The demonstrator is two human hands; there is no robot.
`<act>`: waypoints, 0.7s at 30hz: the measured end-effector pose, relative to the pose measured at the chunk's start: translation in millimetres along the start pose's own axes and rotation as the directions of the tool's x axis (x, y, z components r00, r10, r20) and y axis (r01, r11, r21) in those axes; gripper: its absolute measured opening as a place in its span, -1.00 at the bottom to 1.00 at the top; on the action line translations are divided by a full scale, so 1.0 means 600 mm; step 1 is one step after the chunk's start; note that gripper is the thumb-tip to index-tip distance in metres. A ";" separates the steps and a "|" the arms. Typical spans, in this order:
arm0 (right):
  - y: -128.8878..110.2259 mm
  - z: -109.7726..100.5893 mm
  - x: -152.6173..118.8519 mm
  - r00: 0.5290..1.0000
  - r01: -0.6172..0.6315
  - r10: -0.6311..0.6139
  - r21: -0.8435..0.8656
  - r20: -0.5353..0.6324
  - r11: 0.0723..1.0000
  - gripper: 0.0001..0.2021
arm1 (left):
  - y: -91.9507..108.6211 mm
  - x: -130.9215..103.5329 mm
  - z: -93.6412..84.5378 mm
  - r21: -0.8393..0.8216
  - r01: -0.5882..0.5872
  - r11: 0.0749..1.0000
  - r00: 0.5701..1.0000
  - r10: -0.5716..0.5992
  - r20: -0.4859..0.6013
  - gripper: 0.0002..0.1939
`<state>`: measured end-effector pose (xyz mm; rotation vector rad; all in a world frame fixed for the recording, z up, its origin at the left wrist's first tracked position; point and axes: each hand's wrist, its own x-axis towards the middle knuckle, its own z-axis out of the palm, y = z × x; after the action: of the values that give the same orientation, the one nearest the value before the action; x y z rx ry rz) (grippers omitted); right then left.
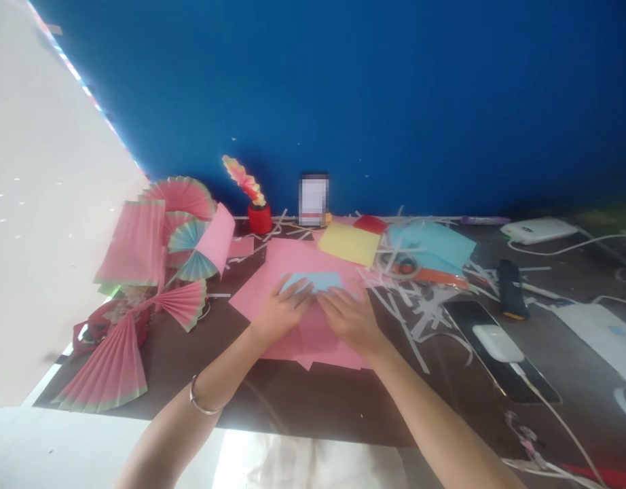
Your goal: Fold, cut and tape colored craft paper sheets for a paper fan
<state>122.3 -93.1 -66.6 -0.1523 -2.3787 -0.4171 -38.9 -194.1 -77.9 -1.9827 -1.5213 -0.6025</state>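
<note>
A small piece of light blue paper [318, 278] lies over pink paper sheets [292, 255] in the middle of the table. My left hand [288, 307] has its bent fingers on the left part of the blue paper. From the right, my right hand [347, 312] grips the other part, its fingertips close to those of the left. The thumbs and the paper's near edge are partly covered by the fingers, and I cannot tell how the paper is folded. Under both hands the pink sheets overlap unevenly.
Pleated pink paper fans [109, 360] stand at the left, near a red pot [259, 219]. Yellow paper [348, 243], blue sheets [435, 244], a tape roll [402, 265] and white paper strips [425, 305] lie behind and right. A phone [481, 326] bears a white case [498, 343] with a cable.
</note>
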 end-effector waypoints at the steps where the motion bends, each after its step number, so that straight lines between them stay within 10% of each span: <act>1: -0.001 0.000 0.001 0.999 0.024 -0.023 -0.021 0.026 0.999 -0.75 | 0.000 0.000 0.001 0.011 0.001 1.000 1.000 -0.001 0.001 -0.71; 21: 0.053 -0.016 -0.012 0.998 -0.038 0.039 -0.024 0.052 0.999 -0.80 | -0.063 -0.024 -0.002 -0.100 0.183 0.978 0.980 -0.174 0.092 -0.67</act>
<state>141.1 -66.2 -56.5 -0.2224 -2.4193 -0.4275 -79.2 -197.7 -80.3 -1.9854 -1.7651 -0.6966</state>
